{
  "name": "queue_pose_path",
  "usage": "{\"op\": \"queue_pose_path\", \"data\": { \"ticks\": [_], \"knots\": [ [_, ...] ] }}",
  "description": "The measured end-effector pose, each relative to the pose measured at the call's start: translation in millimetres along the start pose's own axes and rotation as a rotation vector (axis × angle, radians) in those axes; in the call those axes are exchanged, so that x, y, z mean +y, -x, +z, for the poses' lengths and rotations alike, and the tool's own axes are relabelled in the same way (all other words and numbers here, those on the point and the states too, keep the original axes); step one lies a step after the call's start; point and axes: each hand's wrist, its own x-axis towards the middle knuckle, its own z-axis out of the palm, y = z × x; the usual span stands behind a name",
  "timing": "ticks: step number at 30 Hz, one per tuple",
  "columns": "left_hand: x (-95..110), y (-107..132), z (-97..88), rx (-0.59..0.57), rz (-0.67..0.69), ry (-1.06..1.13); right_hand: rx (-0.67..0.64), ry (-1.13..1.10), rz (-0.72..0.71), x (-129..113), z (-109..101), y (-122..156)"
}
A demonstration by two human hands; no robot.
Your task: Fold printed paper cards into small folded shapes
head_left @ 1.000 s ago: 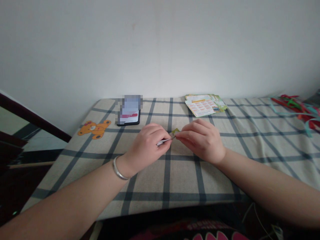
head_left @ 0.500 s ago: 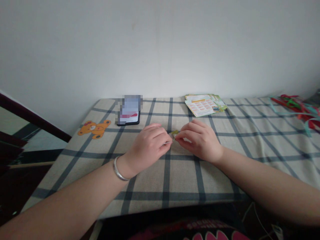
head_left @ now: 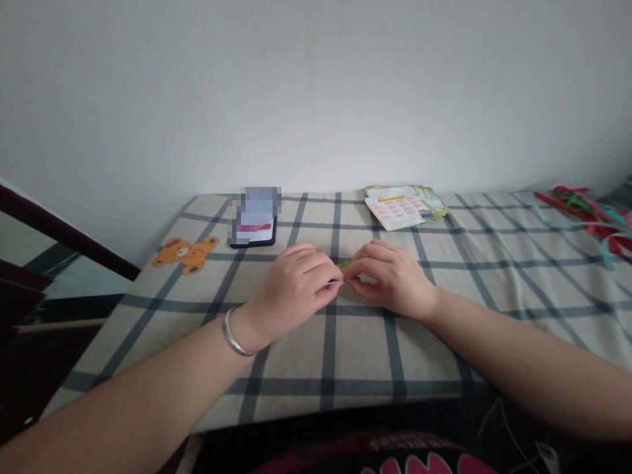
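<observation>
My left hand [head_left: 301,280], with a silver bangle at the wrist, is closed in a pinch around a thin card. Only the card's pale edge and a yellow-green patch [head_left: 342,264] show between the hands; my fingers hide the rest. Opposite it, my right hand [head_left: 388,273] is also pinched, thumb and fingertips meeting at the card's right end. The fingertips of both hands nearly touch, just above the checked tablecloth [head_left: 306,355].
A stack of printed cards [head_left: 402,207] lies by the wall. A phone [head_left: 255,220] with a lit screen and a flat orange bear cutout [head_left: 186,255] are at the left. Coloured ribbons [head_left: 592,217] lie far right.
My right hand has shifted slightly left, closing the small gap to my left fingertips. Less of the yellow-green part shows now. The left hand has hardly moved.
</observation>
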Motion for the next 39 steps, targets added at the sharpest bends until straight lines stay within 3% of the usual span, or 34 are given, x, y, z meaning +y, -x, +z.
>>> {"op": "queue_pose_path", "data": {
  "ticks": [21, 34, 39],
  "knots": [
    [-0.3, -1.5, -5.0, 0.061, 0.04, -0.008, 0.021, 0.026, 0.024, -0.9, -3.7, 0.9],
    [-1.7, -1.2, -3.8, 0.055, 0.013, -0.026, -0.015, 0.078, 0.049, 0.2, -2.1, 0.0],
    [-4.2, -0.4, -3.8, 0.056, -0.058, -0.014, -0.021, 0.082, 0.073, 4.4, -2.8, 1.1]
  ]
}}
